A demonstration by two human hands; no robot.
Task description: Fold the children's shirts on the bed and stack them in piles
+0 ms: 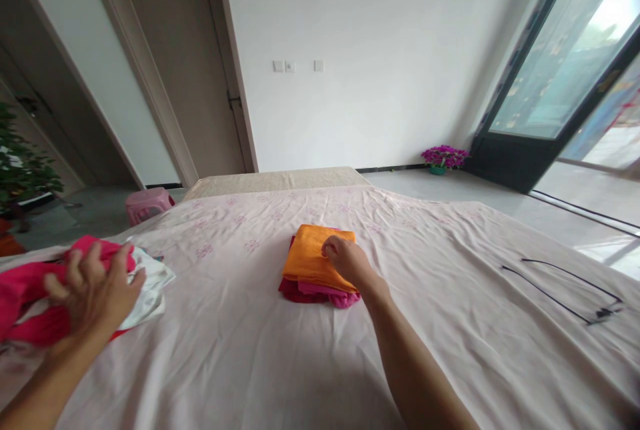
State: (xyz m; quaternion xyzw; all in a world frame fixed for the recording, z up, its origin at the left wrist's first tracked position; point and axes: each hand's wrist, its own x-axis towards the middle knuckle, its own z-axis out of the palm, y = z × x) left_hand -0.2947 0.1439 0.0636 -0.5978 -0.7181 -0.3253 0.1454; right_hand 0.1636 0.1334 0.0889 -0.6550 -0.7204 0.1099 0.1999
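Note:
At the left, my left hand [93, 290] has its fingers spread above a loose heap of clothing, with a bright pink-red garment [27, 290] and a white garment [150, 293] in it. Whether the fingertips touch the cloth is hard to tell. Near the middle of the cloth-covered surface lies a neat stack of folded clothes. On top is an orange folded garment [310, 253], with dark red and magenta folded garments [345, 299] beneath. My right hand [345, 258], its fingers curled closed, is over the right side of the orange garment. Nothing shows in it.
A pale pink, flower-patterned cloth [225, 337] covers the wide surface, with wrinkles throughout. Black-framed glasses [603, 313] lie on it at the right. Beyond are a pink stool [147, 203], purple flowers in a pot [437, 169], a leafy plant [23, 163] and a glass door [540, 83].

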